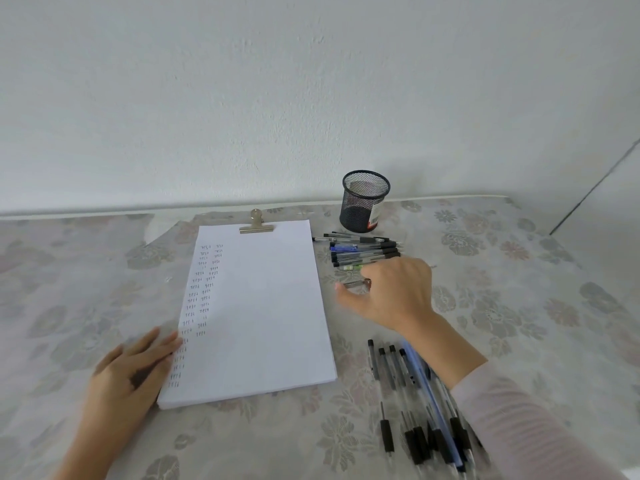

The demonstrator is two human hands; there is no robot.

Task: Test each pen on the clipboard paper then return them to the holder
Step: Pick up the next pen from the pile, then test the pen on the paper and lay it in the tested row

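A white paper stack on a clipboard (263,306) lies in the middle of the table, with two columns of small pen marks down its left side. My left hand (135,362) rests flat on the paper's lower left edge. My right hand (394,292) hovers right of the paper and pinches a clear pen (355,284) between thumb and fingers. Behind it lies a row of pens (363,251). A second pile of pens (415,403) lies under my right forearm. The black mesh holder (363,202) stands upright at the back, with no pens seen in it.
A floral cloth (519,306) covers the table. A white wall (311,98) rises right behind the table's far edge. A gold clip (256,225) holds the paper at its top.
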